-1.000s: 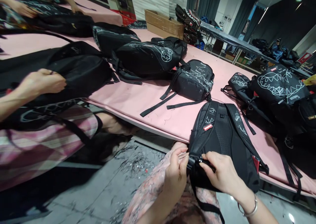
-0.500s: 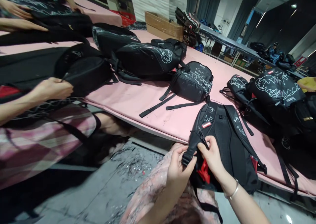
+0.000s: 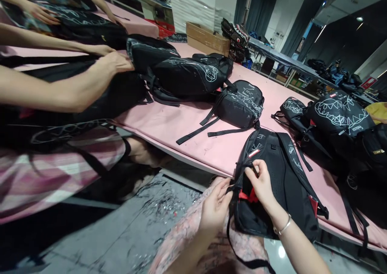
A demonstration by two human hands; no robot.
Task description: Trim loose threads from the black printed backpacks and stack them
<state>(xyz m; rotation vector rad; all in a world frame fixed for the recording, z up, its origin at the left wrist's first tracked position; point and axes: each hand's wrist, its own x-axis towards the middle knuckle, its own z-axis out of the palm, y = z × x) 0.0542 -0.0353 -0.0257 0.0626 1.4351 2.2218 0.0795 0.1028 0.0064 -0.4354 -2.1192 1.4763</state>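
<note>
Backpack lay back panel up, its upper part on the pink table, its near end over the edge, above the wearer's lap. A smaller bag sat just beyond its top. Farther left, a co-worker's hand was at another bag.

Left hand: thumb and fingers closed in a pinch on the strap at the backpack's left edge. Right hand: fingers closed around a slim dark tool, held over the shoulder strap. Whether its tips were apart could not be told. Red cloth showed between the hands. A loose strap end hung across the lap.

Handling notes (judgement): work at the strap seemed to call for a firm left pinch, webbing lightly taut and flat, fingertips out of the tool's line. Tool tips best angled along the webbing, clear of stitching. Red cloth lay near enough to snag; better eased aside. Overhanging weight could drag the bag lapward, so steadying it seemed wise.
</note>
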